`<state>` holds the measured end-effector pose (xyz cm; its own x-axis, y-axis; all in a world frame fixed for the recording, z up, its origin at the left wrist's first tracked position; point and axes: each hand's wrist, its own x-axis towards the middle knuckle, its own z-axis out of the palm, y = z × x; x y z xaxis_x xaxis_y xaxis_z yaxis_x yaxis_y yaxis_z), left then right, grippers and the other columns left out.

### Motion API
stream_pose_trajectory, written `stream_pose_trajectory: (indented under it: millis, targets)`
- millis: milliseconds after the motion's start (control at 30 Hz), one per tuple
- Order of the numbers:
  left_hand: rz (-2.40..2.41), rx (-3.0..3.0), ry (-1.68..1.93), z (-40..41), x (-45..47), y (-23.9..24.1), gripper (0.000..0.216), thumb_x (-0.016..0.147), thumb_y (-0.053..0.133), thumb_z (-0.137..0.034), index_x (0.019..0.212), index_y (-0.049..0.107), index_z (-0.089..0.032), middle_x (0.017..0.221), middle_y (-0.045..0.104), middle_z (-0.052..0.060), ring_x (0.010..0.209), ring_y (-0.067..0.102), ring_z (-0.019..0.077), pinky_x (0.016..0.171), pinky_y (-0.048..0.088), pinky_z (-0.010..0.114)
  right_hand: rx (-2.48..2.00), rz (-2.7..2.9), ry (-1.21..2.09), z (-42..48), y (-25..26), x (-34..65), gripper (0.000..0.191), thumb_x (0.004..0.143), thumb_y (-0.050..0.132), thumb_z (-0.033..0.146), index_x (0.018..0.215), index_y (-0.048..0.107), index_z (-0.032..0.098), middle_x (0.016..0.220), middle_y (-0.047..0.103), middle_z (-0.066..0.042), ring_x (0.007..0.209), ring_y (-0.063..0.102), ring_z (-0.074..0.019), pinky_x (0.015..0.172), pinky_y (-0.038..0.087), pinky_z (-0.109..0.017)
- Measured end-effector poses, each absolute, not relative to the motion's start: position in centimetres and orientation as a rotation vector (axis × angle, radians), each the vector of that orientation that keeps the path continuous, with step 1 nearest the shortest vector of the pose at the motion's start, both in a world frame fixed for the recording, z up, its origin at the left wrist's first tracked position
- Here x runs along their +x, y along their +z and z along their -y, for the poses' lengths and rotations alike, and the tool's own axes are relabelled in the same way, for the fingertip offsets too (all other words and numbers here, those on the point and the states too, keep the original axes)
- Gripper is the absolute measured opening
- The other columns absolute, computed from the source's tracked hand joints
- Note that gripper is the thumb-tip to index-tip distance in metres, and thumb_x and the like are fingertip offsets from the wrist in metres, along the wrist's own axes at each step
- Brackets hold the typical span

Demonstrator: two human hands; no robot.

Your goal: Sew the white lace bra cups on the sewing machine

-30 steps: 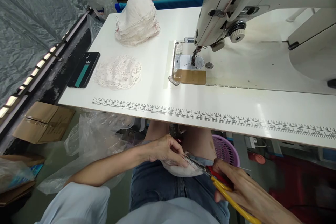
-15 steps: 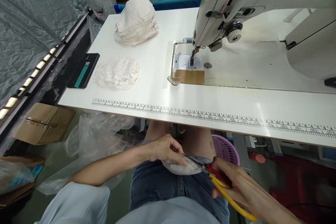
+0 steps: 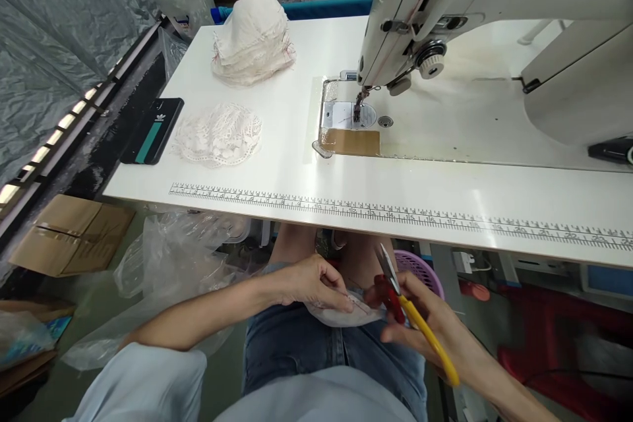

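Observation:
In my lap, below the table edge, my left hand (image 3: 312,282) pinches a small white fabric piece (image 3: 341,314) resting on my jeans. Just to its right, my right hand (image 3: 426,324) grips scissors (image 3: 406,306) with red and yellow handles; their blades point up and away from the fabric. A loose pile of white lace (image 3: 218,134) lies on the white sewing table (image 3: 297,171). Farther back stands a stack of white fabric cups (image 3: 252,39). The sewing machine (image 3: 475,20) rises at the right.
A black phone (image 3: 152,130) lies at the table's left edge. A printed ruler (image 3: 395,216) runs along the front edge. A purple basket (image 3: 420,270) sits under the table. Cardboard boxes (image 3: 69,235) and plastic bags (image 3: 178,257) cover the floor at left.
The scissors' blades lay on the fabric piece; now my right hand has swung them upward, off the fabric. My left hand kept its pinch.

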<state>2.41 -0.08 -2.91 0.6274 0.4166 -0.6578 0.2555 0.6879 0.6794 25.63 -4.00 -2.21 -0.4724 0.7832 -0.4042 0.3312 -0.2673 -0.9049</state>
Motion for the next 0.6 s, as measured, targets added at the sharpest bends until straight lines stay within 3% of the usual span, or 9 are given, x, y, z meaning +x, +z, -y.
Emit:
stream_pose_trajectory:
  millis: [333,600]
  targets:
    - [-0.945,0.782,0.102,0.7,2.4,-2.5,0.034,0.053,0.080,-0.041,0.064,0.068,-0.011,0.051,0.051,-0.004,0.047,0.040,0.0049,0.046,0.031,0.018,-1.341,1.354,1.909,4.1,-3.3,22.4,0.034,0.074,0.069,0.040,0.086,0.044,0.022,0.078,0.057,0.001,0.065,0.053,-0.0123,0.057,0.045,-0.023]
    - [-0.945,0.763,0.096,1.1,2.1,-2.8,0.036,0.053,0.080,-0.041,0.069,0.070,-0.011,0.053,0.051,-0.004,0.048,0.041,0.0050,0.045,0.031,0.018,-1.336,1.267,2.006,4.1,-3.3,22.3,0.033,0.072,0.071,0.036,0.084,0.043,0.022,0.079,0.056,0.002,0.066,0.050,-0.0115,0.059,0.042,-0.023]
